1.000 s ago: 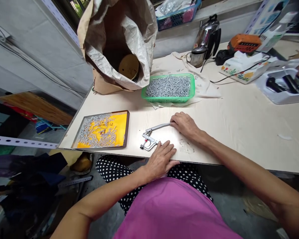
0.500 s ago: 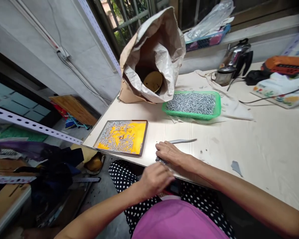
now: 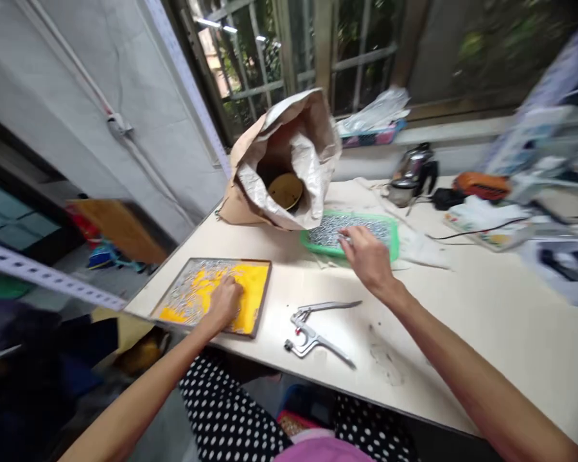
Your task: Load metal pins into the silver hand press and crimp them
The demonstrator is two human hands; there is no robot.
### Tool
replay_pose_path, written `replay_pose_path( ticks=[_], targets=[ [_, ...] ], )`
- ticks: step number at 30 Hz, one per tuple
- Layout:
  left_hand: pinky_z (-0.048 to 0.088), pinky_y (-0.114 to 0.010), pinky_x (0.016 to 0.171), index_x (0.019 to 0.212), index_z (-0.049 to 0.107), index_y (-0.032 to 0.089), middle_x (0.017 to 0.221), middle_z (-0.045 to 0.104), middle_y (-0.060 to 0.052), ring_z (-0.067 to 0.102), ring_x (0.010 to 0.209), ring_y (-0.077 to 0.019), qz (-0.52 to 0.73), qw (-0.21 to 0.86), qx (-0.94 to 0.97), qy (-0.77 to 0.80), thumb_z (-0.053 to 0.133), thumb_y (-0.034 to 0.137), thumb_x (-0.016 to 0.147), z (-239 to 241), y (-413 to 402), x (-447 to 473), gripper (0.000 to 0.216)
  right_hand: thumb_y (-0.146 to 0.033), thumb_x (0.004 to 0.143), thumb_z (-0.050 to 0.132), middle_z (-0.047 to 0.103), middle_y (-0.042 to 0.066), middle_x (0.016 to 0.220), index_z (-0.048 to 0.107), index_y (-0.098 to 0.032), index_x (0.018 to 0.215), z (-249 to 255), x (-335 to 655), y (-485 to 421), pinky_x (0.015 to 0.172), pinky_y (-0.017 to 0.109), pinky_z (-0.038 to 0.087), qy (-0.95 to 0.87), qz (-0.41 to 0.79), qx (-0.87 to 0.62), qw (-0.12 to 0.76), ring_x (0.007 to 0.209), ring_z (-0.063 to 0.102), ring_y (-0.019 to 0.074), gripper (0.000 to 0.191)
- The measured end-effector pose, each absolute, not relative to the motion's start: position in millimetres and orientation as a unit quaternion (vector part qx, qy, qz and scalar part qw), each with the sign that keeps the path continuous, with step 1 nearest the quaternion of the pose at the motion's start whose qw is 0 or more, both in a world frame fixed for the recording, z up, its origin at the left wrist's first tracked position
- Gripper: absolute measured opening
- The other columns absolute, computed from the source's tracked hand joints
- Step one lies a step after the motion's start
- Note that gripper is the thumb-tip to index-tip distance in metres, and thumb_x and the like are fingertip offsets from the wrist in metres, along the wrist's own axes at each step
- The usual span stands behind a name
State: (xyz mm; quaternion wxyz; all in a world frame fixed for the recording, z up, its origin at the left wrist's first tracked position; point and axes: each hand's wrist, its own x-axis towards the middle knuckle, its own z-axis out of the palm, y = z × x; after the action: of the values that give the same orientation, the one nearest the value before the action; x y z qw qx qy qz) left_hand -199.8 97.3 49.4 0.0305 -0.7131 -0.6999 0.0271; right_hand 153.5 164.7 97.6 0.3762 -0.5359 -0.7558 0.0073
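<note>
My left hand (image 3: 225, 300) is low over a shallow dark-rimmed tray (image 3: 268, 289) with a yellow bottom. Its fingers are bunched closed among small silver metal pins (image 3: 185, 289); whether a pin is in them is hidden. Over the front side of a green plastic basket (image 3: 394, 242) hangs my right hand (image 3: 370, 260), thumb and fingers drawn together in a pinch. What it pinches, if anything, is too small to make out. The basket holds a heap of small silver metal pieces (image 3: 325, 232). Between the hands, hand pliers (image 3: 313, 337) lie untouched on the table, handles spread.
A large open paper sack (image 3: 241, 186) leans behind the basket on the pale table (image 3: 443, 327). A metal kettle (image 3: 411, 170), an orange object (image 3: 481, 185), and a cable (image 3: 476, 240) are at the back right. A perforated metal post (image 3: 192, 90) rises at the left.
Both hands have left the pliers, which now lie in full view. My left hand has gone left to the yellow tray, and my right hand forward to the green basket. The view has shifted.
</note>
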Motion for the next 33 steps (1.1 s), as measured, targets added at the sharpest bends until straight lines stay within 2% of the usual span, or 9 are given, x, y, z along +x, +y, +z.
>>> replay_pose_path(
  ticks=[2,4,6,9,11,15,25,33],
  targets=[
    [0.044,-0.036,0.084,0.073,0.068,0.019,0.091,0.066,-0.013,0.057,0.101,-0.0294,0.007,0.039,-0.707,-0.706,0.045,0.02,0.088,51.1,102.6,-199.5,0.027,-0.02,0.095,0.05,0.06,0.016,0.119,0.059,-0.016,0.123,109.6,165.1,160.6,0.081,0.035,0.046,-0.751,-0.045,-0.568,0.333,0.101,0.06,0.0267,0.03],
    [0.044,-0.036,0.084,0.078,0.069,0.019,0.091,0.068,-0.011,0.059,0.099,-0.0286,-0.045,0.015,-0.707,-0.705,0.045,0.024,0.087,56.3,103.5,-191.8,0.026,-0.019,0.096,0.05,0.061,0.015,0.115,0.063,-0.016,0.116,108.6,166.0,140.5,0.081,0.034,0.046,-0.782,-0.034,-0.557,0.279,0.099,0.06,0.0251,0.024],
    [0.046,-0.033,0.08,0.082,0.07,0.019,0.089,0.071,-0.009,0.063,0.09,-0.0258,-0.1,-0.072,-0.696,-0.707,0.05,0.031,0.085,63.9,95.8,-174.2,0.023,-0.023,0.097,0.05,0.063,0.01,0.1,0.067,-0.018,0.098,95.5,159.2,108.4,0.076,0.031,0.047,-0.839,0.051,-0.505,0.198,0.089,0.062,0.0211,0.018],
    [0.047,-0.028,0.066,0.083,0.07,0.017,0.079,0.071,-0.005,0.064,0.07,-0.02,-0.132,-0.271,-0.658,-0.69,0.058,0.041,0.078,71.3,74.5,-136.8,0.027,-0.032,0.095,0.058,0.063,0.007,0.1,0.065,-0.018,0.098,68.3,147.3,55.6,0.074,0.029,0.047,-0.873,0.19,-0.438,0.101,0.086,0.063,0.0184,0.016],
    [0.044,-0.026,0.056,0.082,0.07,0.015,0.071,0.068,-0.003,0.06,0.059,-0.0169,-0.122,-0.378,-0.625,-0.672,0.059,0.045,0.075,69.1,63.2,-114.6,0.032,-0.03,0.095,0.058,0.062,0.008,0.105,0.063,-0.016,0.103,53.9,142.9,31.3,0.075,0.03,0.046,-0.867,0.214,-0.447,0.058,0.09,0.062,0.0198,0.016],
    [0.039,-0.023,0.049,0.075,0.071,0.013,0.059,0.061,0.0,0.052,0.05,-0.0118,-0.079,-0.435,-0.594,-0.672,0.063,0.04,0.072,53.9,55.3,-94.0,0.029,-0.02,0.098,0.049,0.062,0.01,0.107,0.062,-0.015,0.107,38.3,140.3,20.6,0.073,0.032,0.045,-0.852,0.185,-0.491,0.002,0.094,0.062,0.0227,0.016],
    [0.035,-0.021,0.044,0.074,0.07,0.012,0.053,0.053,0.005,0.042,0.043,-0.0073,-0.03,-0.489,-0.549,-0.677,0.069,0.033,0.073,41.7,65.4,-89.1,0.022,-0.016,0.099,0.043,0.061,0.009,0.102,0.06,-0.017,0.103,23.4,144.5,23.0,0.067,0.031,0.04,-0.862,0.163,-0.48,0.01,0.09,0.061,0.021,0.018],
    [0.038,-0.022,0.047,0.069,0.066,0.014,0.051,0.052,0.005,0.046,0.046,-0.0089,0.035,-0.534,-0.516,-0.668,0.078,0.041,0.065,51.8,72.3,-83.5,0.03,-0.014,0.096,0.046,0.06,0.007,0.098,0.06,-0.016,0.098,10.8,149.6,24.9,0.06,0.031,0.034,-0.87,0.144,-0.47,0.049,0.081,0.059,0.0194,0.014]
  ],
)
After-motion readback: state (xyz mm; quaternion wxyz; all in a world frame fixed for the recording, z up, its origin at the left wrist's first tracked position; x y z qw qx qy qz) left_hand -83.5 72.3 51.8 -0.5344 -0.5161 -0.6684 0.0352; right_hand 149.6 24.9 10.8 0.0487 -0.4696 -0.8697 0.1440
